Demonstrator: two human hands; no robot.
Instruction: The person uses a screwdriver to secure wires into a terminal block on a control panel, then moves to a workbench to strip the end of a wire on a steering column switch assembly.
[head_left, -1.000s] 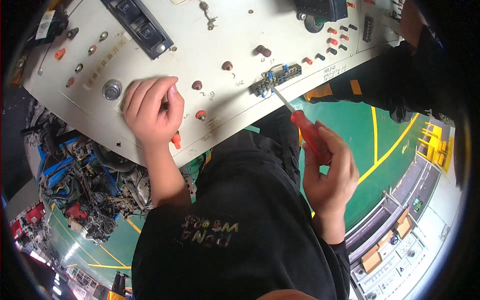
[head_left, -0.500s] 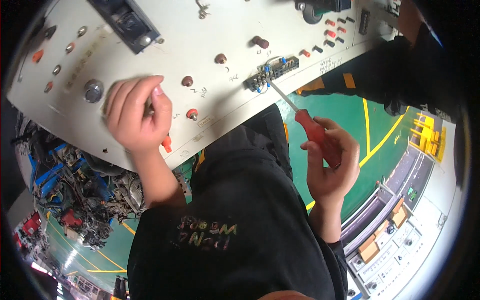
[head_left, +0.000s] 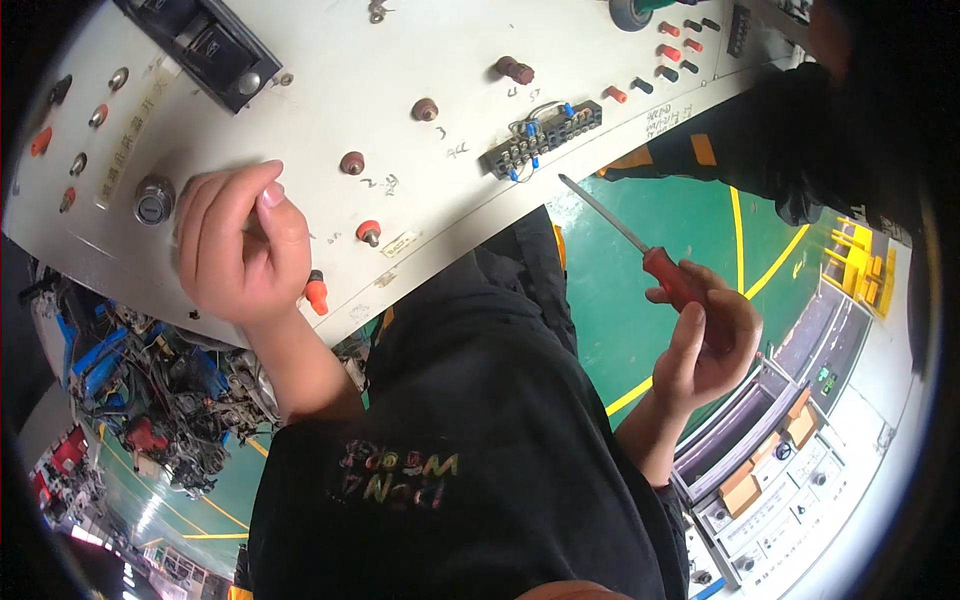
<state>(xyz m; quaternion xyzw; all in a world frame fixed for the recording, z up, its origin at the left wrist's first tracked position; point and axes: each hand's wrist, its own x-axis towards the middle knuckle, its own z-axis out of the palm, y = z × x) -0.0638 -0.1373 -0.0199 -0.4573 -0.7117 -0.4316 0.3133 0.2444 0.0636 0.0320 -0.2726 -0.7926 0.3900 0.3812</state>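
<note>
My right hand (head_left: 715,340) is wrapped round the red handle of a screwdriver (head_left: 672,277). Its metal shaft points up and left, and the tip is apart from the black terminal block (head_left: 545,140). Several short wires with blue crimp terminals are attached to that block on the white panel (head_left: 450,200). Over the panel's left part, my left hand (head_left: 245,245) is curled, its thumb close to the index finger; whatever lies inside, if anything, is hidden. Beside its wrist is an orange-red connector (head_left: 317,295), and a round metal knob (head_left: 155,198) is at its left.
Brown and red posts, including a red one (head_left: 369,231), stand up from the panel. A black switch unit (head_left: 210,55) is at upper left. Another person's dark sleeve (head_left: 770,150) reaches in at right. An engine with wiring (head_left: 150,390) sits at lower left, above a green floor (head_left: 620,330).
My right hand has drawn the screwdriver down and right, so its tip has left the terminal block. The panel and my left hand appear shifted slightly left.
</note>
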